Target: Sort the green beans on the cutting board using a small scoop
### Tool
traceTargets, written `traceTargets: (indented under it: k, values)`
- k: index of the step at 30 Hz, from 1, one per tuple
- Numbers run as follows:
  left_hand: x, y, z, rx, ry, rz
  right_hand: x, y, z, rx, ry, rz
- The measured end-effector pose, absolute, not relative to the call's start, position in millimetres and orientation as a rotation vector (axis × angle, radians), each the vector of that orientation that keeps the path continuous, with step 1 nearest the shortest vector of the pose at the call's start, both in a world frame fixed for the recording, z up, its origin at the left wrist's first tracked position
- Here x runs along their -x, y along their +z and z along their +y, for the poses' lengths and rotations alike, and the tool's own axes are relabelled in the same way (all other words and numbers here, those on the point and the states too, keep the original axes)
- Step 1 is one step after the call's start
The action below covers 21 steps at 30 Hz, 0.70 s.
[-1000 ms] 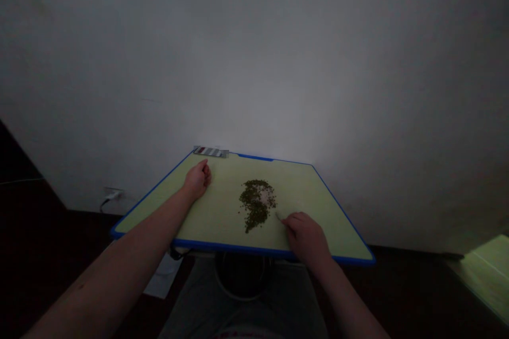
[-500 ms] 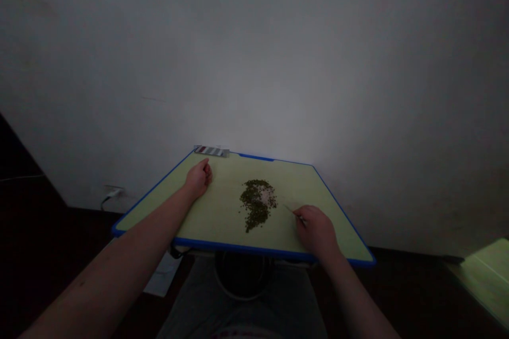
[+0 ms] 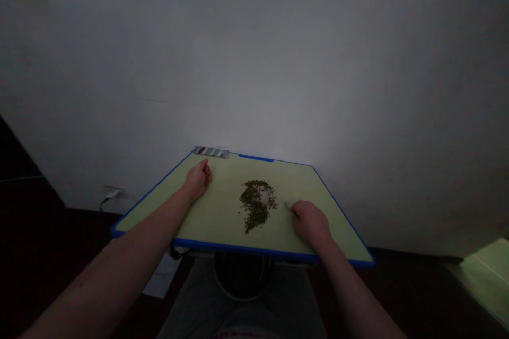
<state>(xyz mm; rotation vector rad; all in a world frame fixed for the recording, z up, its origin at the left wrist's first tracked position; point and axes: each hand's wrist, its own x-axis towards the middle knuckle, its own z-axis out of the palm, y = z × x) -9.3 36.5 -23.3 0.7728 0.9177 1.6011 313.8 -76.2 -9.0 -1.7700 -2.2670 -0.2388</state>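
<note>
A heap of small dark greenish-brown grains (image 3: 256,219) lies spread on the pale folding table (image 3: 222,217) with blue edges. Paler whitish grains (image 3: 265,197) are mixed in at its upper right. Just right of the heap, my right hand (image 3: 312,224) is closed on a thin metal tool (image 3: 288,206); its tip points left at the heap, not touching it. The exact kind of tool is too small and dim to tell. My left hand (image 3: 198,179) rests on the table left of the heap, fingers curled in, with nothing visible in them.
A striped card or strip (image 3: 210,151) lies at the table's far left corner. Behind the table rises a plain wall (image 3: 278,63), with a plugged-in socket (image 3: 114,193) low on the left. A dark round pot (image 3: 243,275) sits below the near edge, between my legs.
My right hand has shifted slightly left and away from me, and less of the thin tool sticks out in view. My left hand and the heap look unchanged.
</note>
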Motion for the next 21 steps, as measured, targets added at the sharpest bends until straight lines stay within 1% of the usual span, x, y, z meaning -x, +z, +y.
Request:
traceTargets:
  k: [5, 10, 21]
  values:
    - [9.1, -21.2, 34.8, -0.768, 1.596, 0.922, -320.7, -6.2, -70.7, 1.757, -0.261, -2.171]
    - [8.2, -19.1, 32.6, -0.776, 1.598, 0.912, -315.0, -6.1, -75.9, 1.618, -0.211, -2.226]
    - [9.7, -22.2, 36.0, -0.800, 1.587, 0.890, -317.3, -7.0, -79.5, 1.521, -0.142, -2.280]
